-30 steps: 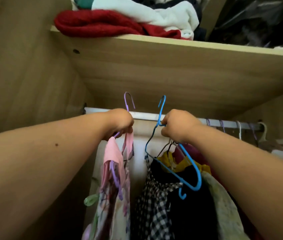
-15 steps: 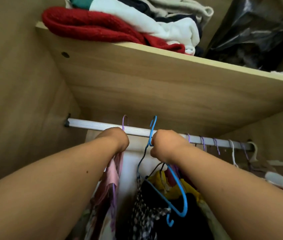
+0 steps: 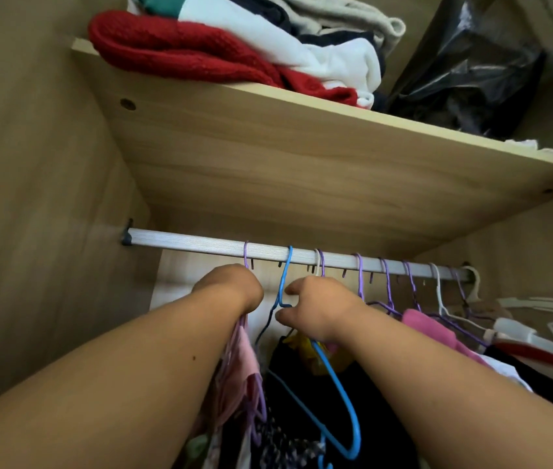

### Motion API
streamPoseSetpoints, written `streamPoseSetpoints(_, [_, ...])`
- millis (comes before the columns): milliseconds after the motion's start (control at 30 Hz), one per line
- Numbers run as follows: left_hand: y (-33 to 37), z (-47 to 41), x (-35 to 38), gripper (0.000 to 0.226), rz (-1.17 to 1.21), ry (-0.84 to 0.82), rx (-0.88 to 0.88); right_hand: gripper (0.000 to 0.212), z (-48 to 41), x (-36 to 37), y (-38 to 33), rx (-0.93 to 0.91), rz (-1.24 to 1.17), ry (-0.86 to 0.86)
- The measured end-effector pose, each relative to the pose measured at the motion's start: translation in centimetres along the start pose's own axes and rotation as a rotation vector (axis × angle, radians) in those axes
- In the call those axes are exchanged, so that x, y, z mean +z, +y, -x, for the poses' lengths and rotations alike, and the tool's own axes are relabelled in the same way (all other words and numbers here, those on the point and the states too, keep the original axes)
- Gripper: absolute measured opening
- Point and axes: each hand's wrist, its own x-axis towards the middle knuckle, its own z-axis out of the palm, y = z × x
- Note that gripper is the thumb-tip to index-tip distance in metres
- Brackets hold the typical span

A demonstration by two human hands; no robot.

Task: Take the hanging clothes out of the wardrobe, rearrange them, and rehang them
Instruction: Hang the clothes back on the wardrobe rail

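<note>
centre frame: left hand is clamping purple wire hanger, right hand is pinching blue wire hanger, likely steadying hooks on silver rod.

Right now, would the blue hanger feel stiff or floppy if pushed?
The blue hanger is probably stiff: its thin frame keeps its shape in the right hand. Being so thin, likely light. Hooked over the rail, it may swing when pushed.
</note>
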Motion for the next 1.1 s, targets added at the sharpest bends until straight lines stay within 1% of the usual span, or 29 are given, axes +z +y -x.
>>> streamPoseSetpoints(67, [-0.1, 0.3, -0.1, 0.017, 0.099, 0.094, -0.047, 0.064, 0.4, -0.2, 0.4, 0.027, -0.033, 0.028])
streamPoseSetpoints(100, [0.0, 0.7, -0.3, 0.023, 0.108, 0.138, -0.048, 0.073, 0.6, -0.3, 0.5, 0.034, -0.046, 0.043])
streamPoseSetpoints(167, [0.5, 1.3, -0.7, 0.039, 0.125, 0.280, -0.012, 0.086, 1.3, -0.5, 1.1, 0.042, -0.076, 0.091])
streamPoseSetpoints(267, [1.2, 2.4, -1.0, 0.056, 0.104, 0.527, 0.163, 0.094, 2.8, -1.2, 2.1, 0.043, -0.025, 0.216])
streamPoseSetpoints(333, [2.1, 3.1, -1.1, 0.066, 0.088, 0.578, 0.320, 0.095, 4.3, -2.0, 3.2, 0.068, 0.062, 0.292])
streamPoseSetpoints(433, [3.9, 4.9, -1.4, 0.074, 0.097, 0.500, 0.522, 0.094, 6.7, -3.4, 5.4, 0.132, 0.169, 0.325])
streamPoseSetpoints(567, [8.8, 10.2, -1.1, 0.079, 0.196, 0.358, 0.689, 0.091, 11.5, -5.9, 8.6, 0.184, 0.310, 0.347])
streamPoseSetpoints(700, [14.1, 17.6, -0.5, 0.075, 0.244, 0.326, 0.870, 0.082, 18.7, -8.2, 11.6, 0.256, 0.357, 0.320])
streamPoseSetpoints(767, [16.9, 21.9, 0.4, 0.074, 0.306, 0.264, 0.886, 0.078, 23.8, -9.0, 13.7, 0.307, 0.427, 0.277])
streamPoseSetpoints(867, [21.6, 29.1, 2.7, 0.077, 0.412, 0.094, 0.929, 0.084, 32.7, -10.4, 17.3, 0.422, 0.513, 0.161])
streamPoseSetpoints(967, [26.1, 37.3, 5.0, 0.078, 0.448, -0.053, 1.045, 0.086, 43.1, -11.9, 19.8, 0.573, 0.586, 0.017])
streamPoseSetpoints(1100, [30.6, 48.9, 8.2, 0.073, 0.518, -0.252, 1.194, 0.085, 56.8, -13.8, 21.3, 0.785, 0.606, -0.133])
